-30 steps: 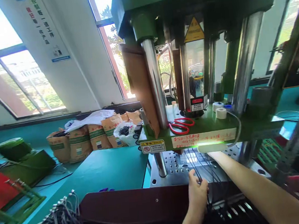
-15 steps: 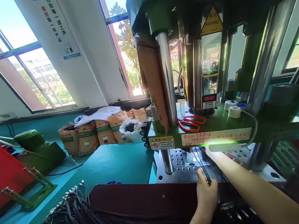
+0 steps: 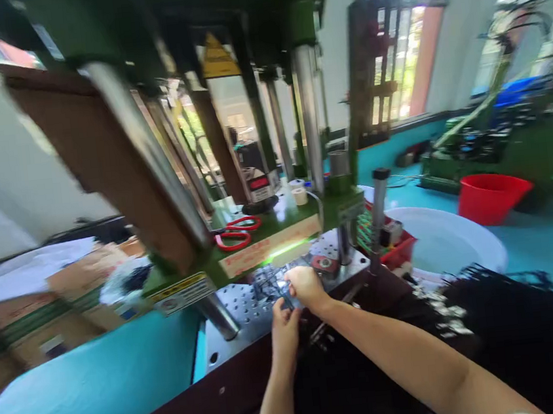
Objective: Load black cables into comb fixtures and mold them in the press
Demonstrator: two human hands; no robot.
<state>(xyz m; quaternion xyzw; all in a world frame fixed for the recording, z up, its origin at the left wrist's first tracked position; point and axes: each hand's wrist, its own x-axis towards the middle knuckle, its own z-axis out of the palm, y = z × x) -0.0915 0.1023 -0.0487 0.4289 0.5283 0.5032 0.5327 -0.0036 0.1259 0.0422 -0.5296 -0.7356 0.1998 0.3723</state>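
Both of my hands are close together at the front of the green press, by the metal mould (image 3: 267,282) on its drilled steel plate (image 3: 240,309). My left hand (image 3: 284,321) has thumb and fingers pinched on a thin black cable (image 3: 286,296), blurred by motion. Just above and to the right, my right hand (image 3: 307,287) is closed, its fingertips over the mould; what it grips is hidden. Red-handled scissors (image 3: 237,232) rest on the press ledge above.
Steel columns (image 3: 306,98) frame the press. A heap of black cables (image 3: 505,314) lies at the right. Beyond it stand a white tub (image 3: 448,241) and a red bucket (image 3: 491,201). A teal table (image 3: 101,377) is at the left, paper sacks (image 3: 28,338) behind it.
The view has swung to the right. My right hand has come out from under the press ledge into sight, and the left hand is now closer to it and to the mould.
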